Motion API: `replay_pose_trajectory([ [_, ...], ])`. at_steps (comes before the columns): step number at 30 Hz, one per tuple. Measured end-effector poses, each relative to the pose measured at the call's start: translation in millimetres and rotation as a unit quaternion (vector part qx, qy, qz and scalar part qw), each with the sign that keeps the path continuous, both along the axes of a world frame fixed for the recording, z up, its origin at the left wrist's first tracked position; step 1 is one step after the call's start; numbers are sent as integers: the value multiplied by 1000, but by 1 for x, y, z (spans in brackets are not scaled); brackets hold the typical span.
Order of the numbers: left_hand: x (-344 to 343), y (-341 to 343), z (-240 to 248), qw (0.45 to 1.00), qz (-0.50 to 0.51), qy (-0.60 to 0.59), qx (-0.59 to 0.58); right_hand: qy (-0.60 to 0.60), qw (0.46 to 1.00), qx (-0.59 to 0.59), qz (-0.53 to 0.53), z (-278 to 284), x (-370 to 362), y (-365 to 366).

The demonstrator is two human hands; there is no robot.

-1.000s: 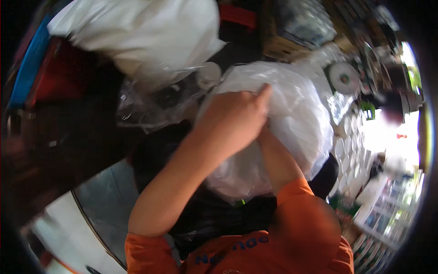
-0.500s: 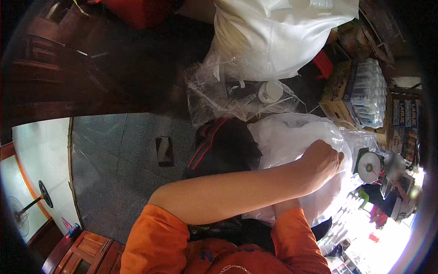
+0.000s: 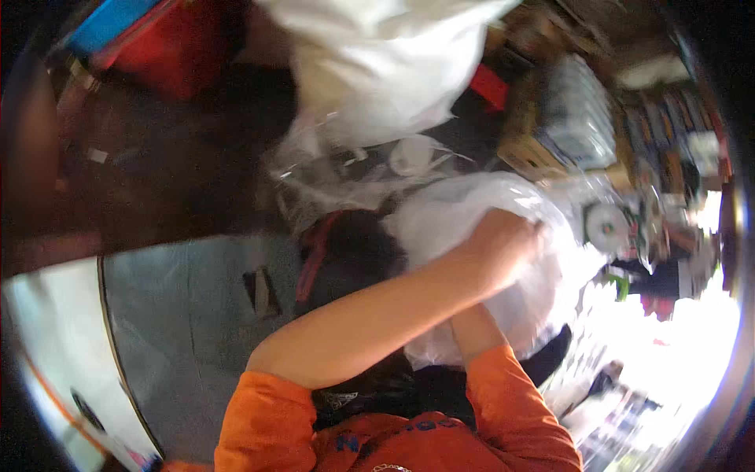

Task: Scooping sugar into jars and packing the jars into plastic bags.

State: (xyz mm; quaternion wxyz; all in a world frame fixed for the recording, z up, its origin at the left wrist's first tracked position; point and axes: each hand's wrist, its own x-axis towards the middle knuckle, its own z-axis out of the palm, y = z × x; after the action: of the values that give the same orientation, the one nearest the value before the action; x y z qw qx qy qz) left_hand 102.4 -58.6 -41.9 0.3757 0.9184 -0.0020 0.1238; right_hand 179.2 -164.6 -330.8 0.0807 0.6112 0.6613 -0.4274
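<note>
Right of centre, a puffy, glossy, translucent white bag [image 3: 452, 216] lies under the closed left hand [image 3: 507, 245], the hidden right hand's state unclear.

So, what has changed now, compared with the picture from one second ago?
The left hand has moved rightward over the white plastic bag; no clear grasp or release shows. The large white sack is still beyond the bag.

From my remote view I observe one plastic bag [image 3: 523, 311]: thin, translucent white, glossy. State: bulging, surface creased. Pose: rounded mass, right of centre, middle portion partly covered. Contents: not discernible.
</note>
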Motion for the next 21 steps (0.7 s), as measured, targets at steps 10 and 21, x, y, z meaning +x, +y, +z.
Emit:
replay_pose_trajectory([
  [10, -25, 27, 42, 995, -14, 102, 17, -132, 961, 61, -236, 88, -6, -12],
  [21, -29, 17, 57, 997, -41, 68, -20, -16, 902, 210, -377, 342, -54, -92],
])
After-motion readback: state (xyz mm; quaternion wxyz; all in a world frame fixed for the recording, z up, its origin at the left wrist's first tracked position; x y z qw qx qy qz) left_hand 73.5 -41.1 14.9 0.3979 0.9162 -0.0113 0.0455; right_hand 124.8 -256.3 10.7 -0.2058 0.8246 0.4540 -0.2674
